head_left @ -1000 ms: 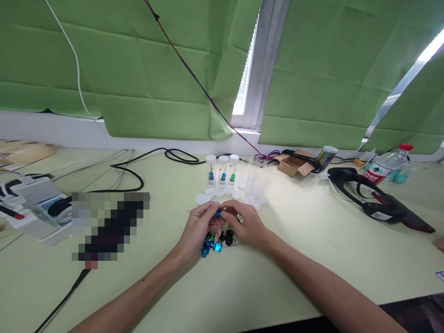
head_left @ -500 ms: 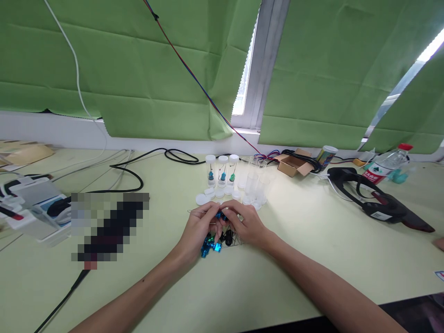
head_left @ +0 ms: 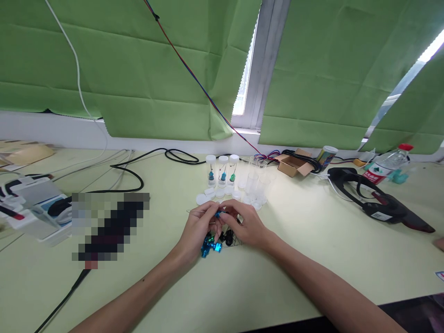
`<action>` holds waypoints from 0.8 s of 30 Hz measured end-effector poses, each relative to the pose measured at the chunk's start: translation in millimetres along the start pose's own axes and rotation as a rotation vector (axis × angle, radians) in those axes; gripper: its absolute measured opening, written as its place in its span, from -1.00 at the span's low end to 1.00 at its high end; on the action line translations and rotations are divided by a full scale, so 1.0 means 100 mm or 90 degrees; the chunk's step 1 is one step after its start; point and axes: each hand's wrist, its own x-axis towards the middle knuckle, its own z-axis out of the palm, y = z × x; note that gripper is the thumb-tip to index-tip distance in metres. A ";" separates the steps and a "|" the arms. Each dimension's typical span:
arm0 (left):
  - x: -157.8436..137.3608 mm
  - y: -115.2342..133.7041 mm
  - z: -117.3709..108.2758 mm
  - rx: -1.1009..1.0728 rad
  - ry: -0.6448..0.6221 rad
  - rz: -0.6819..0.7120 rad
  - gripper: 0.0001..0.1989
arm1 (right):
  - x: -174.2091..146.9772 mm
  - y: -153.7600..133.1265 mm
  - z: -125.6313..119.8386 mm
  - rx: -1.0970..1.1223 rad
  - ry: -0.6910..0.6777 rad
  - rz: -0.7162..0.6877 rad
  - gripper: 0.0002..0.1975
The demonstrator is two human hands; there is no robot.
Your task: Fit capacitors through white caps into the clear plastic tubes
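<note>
Between the fingertips of both hands is a small shiny blue part [head_left: 219, 214]. My left hand [head_left: 197, 230] pinches it, and a thin metal wire [head_left: 193, 211] sticks out leftward past the fingers. My right hand [head_left: 248, 225] is closed at the blue part's other side, thumb and forefinger pressed on it. Under the hands lie several metallic blue parts [head_left: 206, 249], a green part [head_left: 211, 238], a black part [head_left: 229, 237] and thin metal wires [head_left: 237, 241], partly covered by my fingers. How the held part and wire join is hidden.
Behind the hands stand three capped clear vials [head_left: 211, 178] with coloured parts inside. White caps [head_left: 201, 199] and clear tubes [head_left: 252, 184] are beside them. Further right are a small cardboard box [head_left: 294, 166], a black headset [head_left: 379, 208] and a bottle [head_left: 378, 170]. A white device [head_left: 38, 212] sits left.
My right thumb and fingers have shifted slightly at the blue part, so it shows a little differently. The left hand stays nearly in place, and the pile looks the same.
</note>
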 end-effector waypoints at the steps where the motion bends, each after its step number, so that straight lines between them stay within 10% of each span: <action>1: 0.00 0.00 0.00 -0.002 0.000 0.001 -0.70 | 0.00 0.00 0.00 0.000 0.000 0.000 -0.82; 24: 0.00 0.00 0.02 0.000 -0.010 -0.007 -0.69 | 0.00 0.02 0.00 0.013 -0.003 0.008 -0.80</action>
